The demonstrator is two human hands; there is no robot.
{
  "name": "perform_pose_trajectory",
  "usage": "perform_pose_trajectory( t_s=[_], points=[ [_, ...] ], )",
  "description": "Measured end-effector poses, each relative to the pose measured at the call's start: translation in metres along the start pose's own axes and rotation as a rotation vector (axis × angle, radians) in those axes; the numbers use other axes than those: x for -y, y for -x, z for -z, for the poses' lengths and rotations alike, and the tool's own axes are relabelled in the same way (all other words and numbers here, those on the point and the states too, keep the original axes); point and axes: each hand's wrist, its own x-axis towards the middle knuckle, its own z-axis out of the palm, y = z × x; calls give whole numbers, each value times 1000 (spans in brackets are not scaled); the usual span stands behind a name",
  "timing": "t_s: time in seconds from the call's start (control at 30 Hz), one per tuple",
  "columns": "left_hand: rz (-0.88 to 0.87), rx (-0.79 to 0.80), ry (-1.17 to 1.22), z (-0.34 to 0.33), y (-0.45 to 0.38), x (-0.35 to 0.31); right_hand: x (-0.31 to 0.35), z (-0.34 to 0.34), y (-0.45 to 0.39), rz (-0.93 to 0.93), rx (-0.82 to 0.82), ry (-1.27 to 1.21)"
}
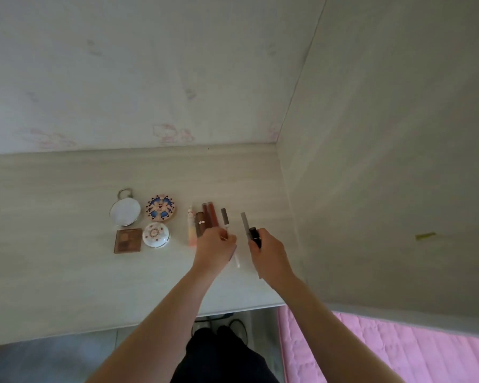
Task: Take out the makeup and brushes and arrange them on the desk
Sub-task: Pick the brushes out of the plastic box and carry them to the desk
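Laid out mid-bench [67, 272]: round mirror [125, 212] and patterned compact [161, 207] far left, brown palette [128, 240] and white floral compact [156, 234] nearer. To their right, a row of upright tubes [203, 218] beside a pale pink tube [191, 228]. Left hand [215, 248] over the row's near end, grip pinching a thin white-handled brush [237, 259]. Right hand [268, 255] just right, grip curled round a black tube [255, 236] and a grey stick [244, 223]. Pink bed [371, 349] at near right.
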Motion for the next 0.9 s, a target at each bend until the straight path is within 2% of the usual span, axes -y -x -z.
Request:
perform_pose_trajectory(
  t_s=[0.23,0.57,0.73,0.9],
  points=[
    [72,65,-237,-10,-44,-6,-2,-10,-36,-122,-2,4],
    [37,11,-534,-15,-64,2,12,-30,-64,-161,63,163],
    [49,4,-541,-8,-65,5,18,-38,-67,-163,75,106],
    [48,-14,-448,1,-63,9,19,-42,-68,-143,126,34]
  ],
)
